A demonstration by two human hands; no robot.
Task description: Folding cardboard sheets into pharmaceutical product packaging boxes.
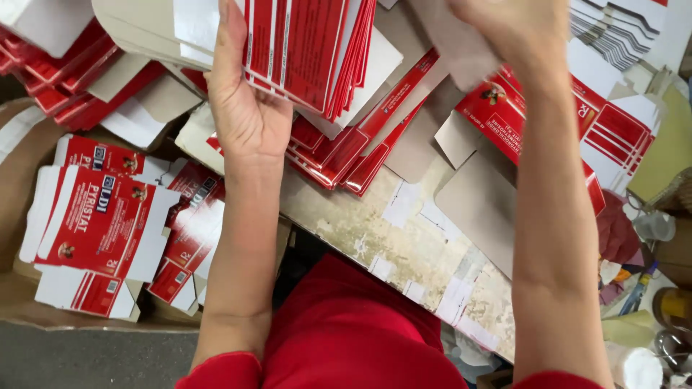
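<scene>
Your right hand [508, 29] is cut off by the top edge, so only the wrist and the heel of the hand show. It grips a single flat carton [461, 50] whose grey inner side faces you; how the fingers close on it you cannot tell, since they run out of view.

Your left hand [241, 101] is palm-up to the camera, fingers stretched narrow and straight along a stack of cartons [310, 50]. The stack's upper end is also cropped by the frame.

The stack is a thick fan of flattened boxes, red with white bars and white edges, held on edge above the worktable [404, 245]. More red flats [339, 155] lie under it on the table, half covered by your left hand and by grey card [483, 202]. The table's surface is worn and patched with white tape.

To the left, a brown box [21, 187] holds loose printed flats [101, 223], red face up, overlapping each other. Top left, another red pile [58, 79] is partly hidden under white card. At the right edge, small items on the table are too cluttered to make out. Your red top [346, 338] fills the bottom centre.
</scene>
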